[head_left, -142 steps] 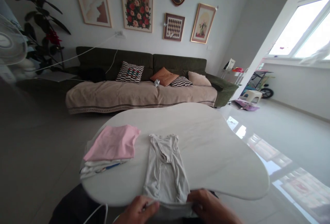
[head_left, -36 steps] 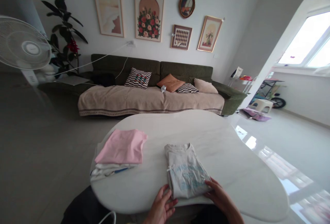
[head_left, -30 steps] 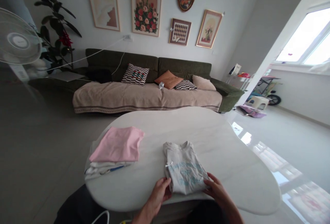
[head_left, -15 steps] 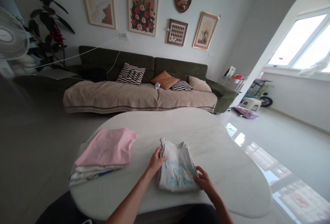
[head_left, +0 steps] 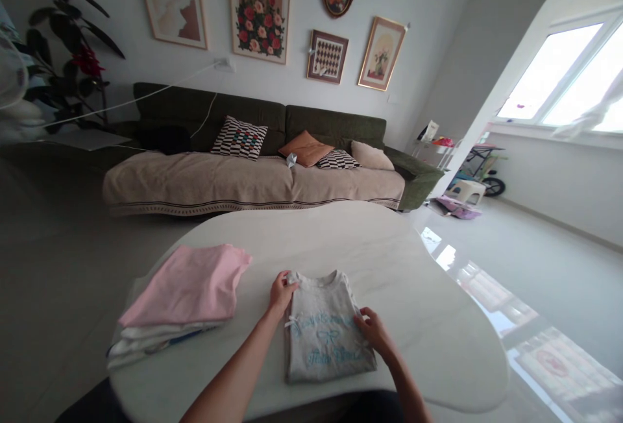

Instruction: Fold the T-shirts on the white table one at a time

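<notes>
A folded grey T-shirt (head_left: pixel 324 326) with light blue lettering and a printed bow lies flat on the white table, neckline facing away from me. My left hand (head_left: pixel 282 292) pinches its upper left edge by the shoulder. On the opposite side, my right hand (head_left: pixel 370 329) has its fingers curled on the shirt's right edge, about halfway down. To the left sits a stack of folded clothes, with a pink garment (head_left: pixel 192 287) on top and white garments (head_left: pixel 146 343) beneath it.
The white marbled table (head_left: pixel 418 319) has a rounded, wavy edge. Behind it stands a dark green sofa (head_left: pixel 335 124) with a beige cover and several cushions. A fan (head_left: pixel 10 76) and a plant (head_left: pixel 61 27) are at the far left. A white stool (head_left: pixel 464 191) stands at the right.
The T-shirt has gone from crumpled to flatter, its print now easier to read. My left hand has moved up toward its shoulder. The view has shifted slightly right.
</notes>
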`<state>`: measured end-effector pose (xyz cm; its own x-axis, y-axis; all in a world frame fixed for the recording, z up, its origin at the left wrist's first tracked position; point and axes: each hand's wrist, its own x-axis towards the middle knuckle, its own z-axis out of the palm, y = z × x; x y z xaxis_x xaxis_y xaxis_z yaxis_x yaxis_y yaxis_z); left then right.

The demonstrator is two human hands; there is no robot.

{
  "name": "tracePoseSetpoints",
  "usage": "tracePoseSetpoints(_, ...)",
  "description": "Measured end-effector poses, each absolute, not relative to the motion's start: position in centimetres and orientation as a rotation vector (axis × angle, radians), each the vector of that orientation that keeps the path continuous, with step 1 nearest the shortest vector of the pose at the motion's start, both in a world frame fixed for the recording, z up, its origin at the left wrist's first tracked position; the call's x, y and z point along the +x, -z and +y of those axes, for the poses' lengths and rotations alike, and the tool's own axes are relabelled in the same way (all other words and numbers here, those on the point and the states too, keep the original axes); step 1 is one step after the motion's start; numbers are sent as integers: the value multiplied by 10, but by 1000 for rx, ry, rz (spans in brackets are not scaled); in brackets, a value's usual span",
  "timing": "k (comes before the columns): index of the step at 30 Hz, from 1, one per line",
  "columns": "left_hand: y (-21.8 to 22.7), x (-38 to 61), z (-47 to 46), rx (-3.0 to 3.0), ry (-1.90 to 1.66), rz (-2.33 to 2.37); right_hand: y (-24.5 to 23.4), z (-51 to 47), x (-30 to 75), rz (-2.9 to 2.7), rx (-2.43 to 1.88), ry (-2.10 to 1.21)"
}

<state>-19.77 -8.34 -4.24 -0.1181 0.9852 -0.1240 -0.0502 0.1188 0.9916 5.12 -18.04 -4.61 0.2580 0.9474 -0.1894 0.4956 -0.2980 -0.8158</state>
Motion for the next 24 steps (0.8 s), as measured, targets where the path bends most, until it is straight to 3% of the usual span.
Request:
tracePoseSetpoints(5,35,-199,-78,1124,-1249,1348,37,-183,46,-1397,-1955,-697)
tracePoseSetpoints(11,36,-212,-113,1627,-1282,1583,15,-207,-18,-1720,-2069,-78)
tracePoseSetpoints(17,70,-237,-187,2215,-919,1887,54,-239,-102,-1926,-2181,-191)
tracePoseSetpoints(24,85,-248,-198,2509,-735,1928,58,-188,-74,-1940,-2185,-155)
